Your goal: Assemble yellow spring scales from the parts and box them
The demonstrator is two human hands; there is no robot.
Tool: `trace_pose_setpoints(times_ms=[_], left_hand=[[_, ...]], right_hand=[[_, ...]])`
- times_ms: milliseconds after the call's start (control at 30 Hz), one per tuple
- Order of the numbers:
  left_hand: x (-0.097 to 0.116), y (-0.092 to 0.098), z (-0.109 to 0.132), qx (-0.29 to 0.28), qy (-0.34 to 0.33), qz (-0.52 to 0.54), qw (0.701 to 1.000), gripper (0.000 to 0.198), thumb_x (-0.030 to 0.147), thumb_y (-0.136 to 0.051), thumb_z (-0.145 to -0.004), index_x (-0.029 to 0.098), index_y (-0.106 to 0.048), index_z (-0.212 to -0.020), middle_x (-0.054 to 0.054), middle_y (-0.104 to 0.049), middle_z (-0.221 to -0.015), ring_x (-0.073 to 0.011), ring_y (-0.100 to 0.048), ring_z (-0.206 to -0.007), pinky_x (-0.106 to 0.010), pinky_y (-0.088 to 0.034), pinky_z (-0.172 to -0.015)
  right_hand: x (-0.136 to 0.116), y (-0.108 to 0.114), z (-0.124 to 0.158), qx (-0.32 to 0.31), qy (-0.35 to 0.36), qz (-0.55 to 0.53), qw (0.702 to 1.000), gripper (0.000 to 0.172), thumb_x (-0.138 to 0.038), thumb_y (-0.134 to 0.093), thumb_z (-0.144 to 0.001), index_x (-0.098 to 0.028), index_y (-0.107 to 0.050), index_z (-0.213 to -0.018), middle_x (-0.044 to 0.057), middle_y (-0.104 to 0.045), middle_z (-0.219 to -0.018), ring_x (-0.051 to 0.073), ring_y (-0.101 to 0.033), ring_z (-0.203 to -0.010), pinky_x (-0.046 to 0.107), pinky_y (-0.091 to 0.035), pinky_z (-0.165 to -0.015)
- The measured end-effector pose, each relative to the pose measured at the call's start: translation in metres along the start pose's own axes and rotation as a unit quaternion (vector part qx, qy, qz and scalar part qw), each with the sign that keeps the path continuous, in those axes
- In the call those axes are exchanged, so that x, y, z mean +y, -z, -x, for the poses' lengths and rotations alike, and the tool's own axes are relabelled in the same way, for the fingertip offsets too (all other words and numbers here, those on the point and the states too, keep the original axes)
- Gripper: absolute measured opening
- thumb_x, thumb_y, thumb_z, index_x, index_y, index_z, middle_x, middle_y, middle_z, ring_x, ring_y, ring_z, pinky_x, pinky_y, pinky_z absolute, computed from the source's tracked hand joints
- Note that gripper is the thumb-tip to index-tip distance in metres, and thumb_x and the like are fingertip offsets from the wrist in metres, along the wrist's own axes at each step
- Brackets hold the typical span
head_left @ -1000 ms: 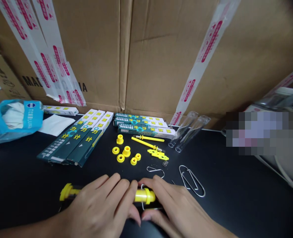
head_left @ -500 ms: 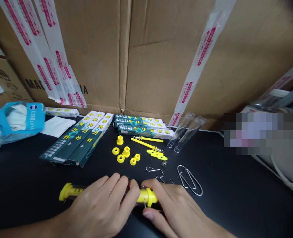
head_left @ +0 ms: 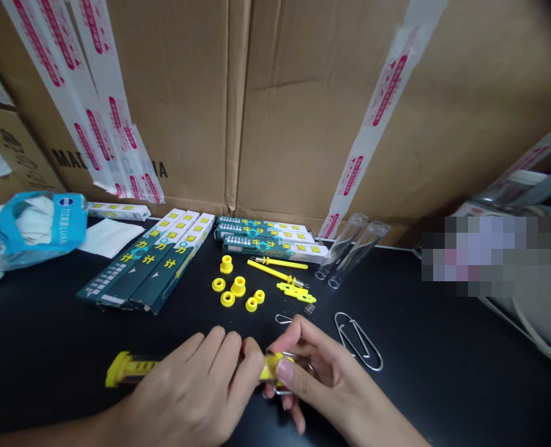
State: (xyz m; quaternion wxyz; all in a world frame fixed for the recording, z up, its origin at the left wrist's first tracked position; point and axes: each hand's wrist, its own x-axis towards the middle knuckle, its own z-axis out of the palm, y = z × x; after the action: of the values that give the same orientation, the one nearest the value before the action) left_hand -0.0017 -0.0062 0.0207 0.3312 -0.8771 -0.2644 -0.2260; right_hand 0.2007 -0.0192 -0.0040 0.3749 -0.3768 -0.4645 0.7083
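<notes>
A spring scale (head_left: 138, 367) with a clear tube and yellow ends lies sideways near the table's front. My left hand (head_left: 200, 379) is wrapped over its middle, hiding much of the tube. At its right end my right hand (head_left: 324, 379) pinches the yellow end, thumb in front and fingers behind. A bent metal wire loop (head_left: 282, 391) shows around that end, partly under my right fingers. Just beyond my hands lie yellow caps and rings (head_left: 238, 286), two yellow rods (head_left: 275, 272), flat yellow pieces (head_left: 296, 292), a small spring (head_left: 309, 308) and a wire hook (head_left: 282, 319).
Large wire loops (head_left: 359, 341) lie right of my right hand. Two clear tubes (head_left: 356, 254) stand behind them. Printed narrow boxes lie left (head_left: 149, 267) and at the back (head_left: 273, 247). A tissue pack (head_left: 37, 230) sits far left. A cardboard box (head_left: 303, 124) walls the back.
My right hand has turned and shifted, its thumb now on top of the scale's yellow end, with the wire loop showing there. The left hand keeps its hold.
</notes>
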Motion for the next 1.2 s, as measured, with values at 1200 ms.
trace_pose_setpoints(times_ms=[1200], left_hand=[[0.003,-0.007,0.009,-0.07,0.002,0.033,0.997,0.028,0.0,-0.042,-0.083,0.013,-0.061,-0.099,-0.001,-0.073,-0.069,-0.0193,-0.067,-0.056,-0.032,-0.041,-0.05]], right_hand=[[-0.005,0.003,0.009,0.031,0.056,0.296,0.953,0.04,-0.047,-0.074,-0.086,-0.02,-0.067,-0.114,0.003,-0.067,-0.087,0.017,-0.063,-0.071,0.025,-0.056,-0.059]])
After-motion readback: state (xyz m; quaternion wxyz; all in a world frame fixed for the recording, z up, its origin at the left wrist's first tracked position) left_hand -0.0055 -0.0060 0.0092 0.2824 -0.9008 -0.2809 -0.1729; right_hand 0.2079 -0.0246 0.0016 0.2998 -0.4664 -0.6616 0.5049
